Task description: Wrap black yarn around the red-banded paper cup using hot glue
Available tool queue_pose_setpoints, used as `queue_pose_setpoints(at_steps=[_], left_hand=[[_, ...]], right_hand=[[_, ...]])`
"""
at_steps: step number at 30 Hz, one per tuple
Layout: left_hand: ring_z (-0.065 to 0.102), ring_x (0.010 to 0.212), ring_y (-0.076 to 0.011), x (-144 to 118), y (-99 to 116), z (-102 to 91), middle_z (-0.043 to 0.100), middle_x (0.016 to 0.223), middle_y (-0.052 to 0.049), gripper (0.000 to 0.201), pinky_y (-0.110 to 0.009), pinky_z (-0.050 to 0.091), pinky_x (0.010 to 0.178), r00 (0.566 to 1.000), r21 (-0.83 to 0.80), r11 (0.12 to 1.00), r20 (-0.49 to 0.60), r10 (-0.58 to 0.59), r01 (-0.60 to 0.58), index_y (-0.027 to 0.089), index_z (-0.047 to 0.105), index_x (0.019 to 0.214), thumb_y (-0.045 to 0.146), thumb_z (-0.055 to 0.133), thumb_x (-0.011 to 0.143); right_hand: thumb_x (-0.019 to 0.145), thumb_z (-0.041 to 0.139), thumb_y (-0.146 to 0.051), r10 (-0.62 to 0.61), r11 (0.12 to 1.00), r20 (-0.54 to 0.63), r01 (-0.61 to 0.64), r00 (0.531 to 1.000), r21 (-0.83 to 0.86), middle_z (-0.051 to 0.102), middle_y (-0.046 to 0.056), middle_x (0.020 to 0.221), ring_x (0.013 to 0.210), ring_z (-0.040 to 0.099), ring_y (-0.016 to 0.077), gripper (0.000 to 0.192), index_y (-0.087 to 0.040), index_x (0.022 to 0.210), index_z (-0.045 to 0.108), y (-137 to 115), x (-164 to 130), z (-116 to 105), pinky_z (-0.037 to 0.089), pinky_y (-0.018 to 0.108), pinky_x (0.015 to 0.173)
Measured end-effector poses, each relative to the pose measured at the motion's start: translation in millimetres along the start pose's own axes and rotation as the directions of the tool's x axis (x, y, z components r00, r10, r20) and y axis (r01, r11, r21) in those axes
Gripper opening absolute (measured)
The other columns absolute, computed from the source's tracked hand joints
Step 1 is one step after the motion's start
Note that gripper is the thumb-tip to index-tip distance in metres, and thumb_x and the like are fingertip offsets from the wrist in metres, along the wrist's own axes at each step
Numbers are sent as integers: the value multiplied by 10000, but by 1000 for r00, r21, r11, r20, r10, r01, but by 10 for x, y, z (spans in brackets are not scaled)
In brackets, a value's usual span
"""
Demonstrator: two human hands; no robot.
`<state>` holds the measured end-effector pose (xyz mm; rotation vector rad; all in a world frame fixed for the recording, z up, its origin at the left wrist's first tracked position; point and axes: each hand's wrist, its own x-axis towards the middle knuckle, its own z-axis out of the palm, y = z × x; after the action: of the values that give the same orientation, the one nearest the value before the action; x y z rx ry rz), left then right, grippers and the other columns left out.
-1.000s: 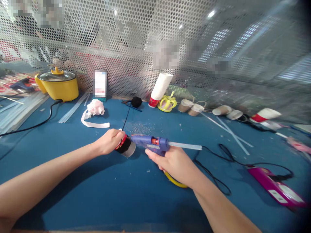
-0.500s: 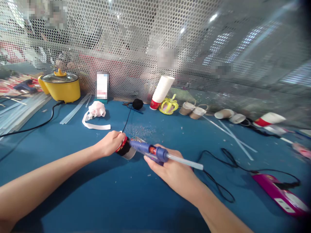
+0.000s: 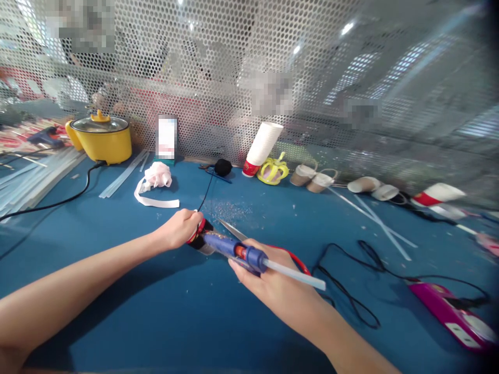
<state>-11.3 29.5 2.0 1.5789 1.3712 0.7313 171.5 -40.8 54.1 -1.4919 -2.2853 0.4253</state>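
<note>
My left hand (image 3: 183, 228) is closed around a red paper cup with black yarn (image 3: 198, 239) wound about it, tilted over the table. A strand of yarn runs from it to a black yarn ball (image 3: 223, 167) at the back. In my right hand (image 3: 283, 270) is a blue glue gun (image 3: 222, 243), its front end at the yarn-wrapped part of the cup. Whether the nozzle touches is hidden. A clear glue stick (image 3: 296, 274) juts from the gun's rear. Scissors (image 3: 233, 229) with red handles lie beneath the right hand, partly covered.
Behind stand a yellow pot (image 3: 107, 145), a crumpled pale paper strip (image 3: 158, 175), stacked paper cups (image 3: 265, 145), a yellow pumpkin-shaped basket (image 3: 273, 170) and small handled baskets (image 3: 320, 182). Black cable (image 3: 351, 291) leads to a magenta power strip (image 3: 448, 311) at right. Perforated metal (image 3: 218, 78) closes the back.
The glue gun's front end has shifted slightly left and down against the cup. More of the scissors shows beside my right hand. The whole view has moved a little.
</note>
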Motion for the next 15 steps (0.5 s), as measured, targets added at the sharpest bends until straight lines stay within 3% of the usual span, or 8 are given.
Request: queue_pose_setpoints(at_steps=[15], left_hand=[[311,506,-113,0,10,-3,329,479,39,290,-254,250,480,1000,15,1000,-4,10,-10,199,330,502,397,293,711]], right_hand=[[797,483,-214,-3,1000,40,3,999,7,595,-4,629,551,539,123,124,-200,682,529,0,8,-1,408,227,528]])
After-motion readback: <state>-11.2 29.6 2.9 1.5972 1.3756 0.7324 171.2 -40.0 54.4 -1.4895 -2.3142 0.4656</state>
